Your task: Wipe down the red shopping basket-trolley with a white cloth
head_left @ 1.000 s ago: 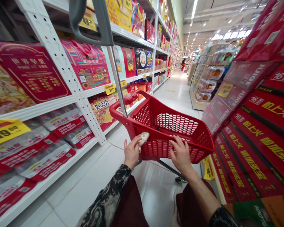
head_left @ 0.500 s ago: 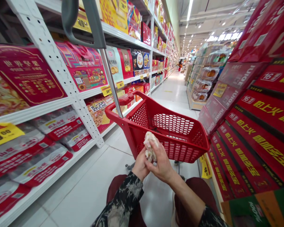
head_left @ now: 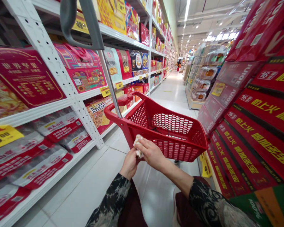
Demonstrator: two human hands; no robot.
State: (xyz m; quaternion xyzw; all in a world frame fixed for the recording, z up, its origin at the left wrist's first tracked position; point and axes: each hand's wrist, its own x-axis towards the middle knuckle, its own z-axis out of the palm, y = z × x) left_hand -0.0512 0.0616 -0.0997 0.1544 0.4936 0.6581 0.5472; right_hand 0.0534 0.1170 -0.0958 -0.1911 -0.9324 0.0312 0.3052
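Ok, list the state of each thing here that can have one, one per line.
Cloth: crumpled
Left hand: gripping the cloth
Right hand: curled over the cloth
Cart: upright, open on top
Shelves: stocked
Red boxes at right: stacked
Ceiling lights: on

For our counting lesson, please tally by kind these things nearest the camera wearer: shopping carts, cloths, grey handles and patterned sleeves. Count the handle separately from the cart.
Red shopping cart: 1
Pale cloth: 1
Grey handle: 1
Patterned sleeves: 2
Total: 5
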